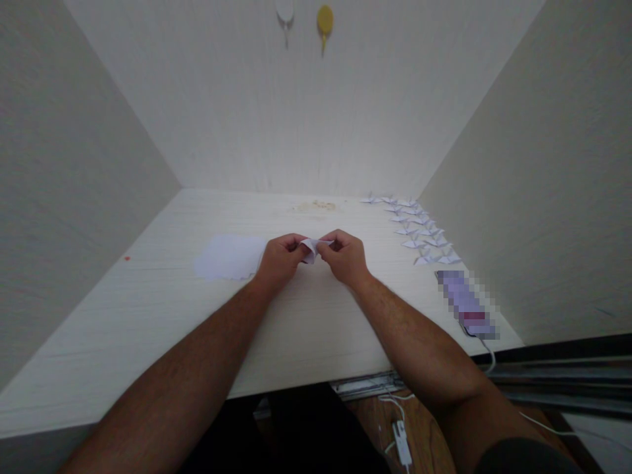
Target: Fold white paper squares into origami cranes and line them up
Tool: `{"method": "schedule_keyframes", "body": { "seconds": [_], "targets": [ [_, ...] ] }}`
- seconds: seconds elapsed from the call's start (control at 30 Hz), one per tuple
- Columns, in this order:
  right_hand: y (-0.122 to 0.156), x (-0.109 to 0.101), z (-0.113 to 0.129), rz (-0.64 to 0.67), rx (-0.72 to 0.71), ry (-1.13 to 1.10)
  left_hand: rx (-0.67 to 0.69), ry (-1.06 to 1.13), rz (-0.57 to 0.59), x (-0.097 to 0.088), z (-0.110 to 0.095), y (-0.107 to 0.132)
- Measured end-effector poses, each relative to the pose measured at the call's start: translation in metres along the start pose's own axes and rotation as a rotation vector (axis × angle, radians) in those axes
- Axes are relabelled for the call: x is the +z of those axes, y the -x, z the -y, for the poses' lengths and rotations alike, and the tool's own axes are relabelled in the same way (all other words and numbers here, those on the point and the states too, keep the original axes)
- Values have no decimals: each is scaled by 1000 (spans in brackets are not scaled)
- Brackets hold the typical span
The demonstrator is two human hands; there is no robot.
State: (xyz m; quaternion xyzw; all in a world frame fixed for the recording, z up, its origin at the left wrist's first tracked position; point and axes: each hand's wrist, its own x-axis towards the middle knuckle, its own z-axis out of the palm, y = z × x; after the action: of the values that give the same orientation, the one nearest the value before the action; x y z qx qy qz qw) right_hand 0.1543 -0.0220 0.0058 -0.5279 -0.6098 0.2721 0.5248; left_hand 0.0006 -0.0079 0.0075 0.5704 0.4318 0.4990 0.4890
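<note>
A small piece of folded white paper (310, 247) is held up between my two hands over the middle of the white table. My left hand (282, 259) pinches its left side, with the fingers curled and the thumb near the fold. On the opposite side, my right hand (345, 253) grips the paper's right corner between thumb and fingers. Part of the paper is hidden behind the fingertips. Just left of my left hand lies a stack of white paper sheets (230, 255), partly covered by that hand.
Several folded white paper cranes (415, 230) stand in rows at the table's back right. In front of them lies a phone (467, 303) with a white cable (490, 355). Walls close in the table's back and sides. A white power strip (401, 442) is below on the floor.
</note>
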Motion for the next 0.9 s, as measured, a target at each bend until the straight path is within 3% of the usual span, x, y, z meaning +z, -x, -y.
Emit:
{"method": "schedule_keyframes", "body": {
  "seconds": [0.4, 0.73, 0.9],
  "targets": [
    [-5, -2, 3, 76, 132, -115, -29, -148, 47, -4, -5, 1],
    [-8, -2, -2, 135, 129, -194, -177, -143, 206, -10, -7, 0],
    [-9, -1, -4, 155, 121, -211, -163, -197, 272, -11, -5, 0]
  ]
}}
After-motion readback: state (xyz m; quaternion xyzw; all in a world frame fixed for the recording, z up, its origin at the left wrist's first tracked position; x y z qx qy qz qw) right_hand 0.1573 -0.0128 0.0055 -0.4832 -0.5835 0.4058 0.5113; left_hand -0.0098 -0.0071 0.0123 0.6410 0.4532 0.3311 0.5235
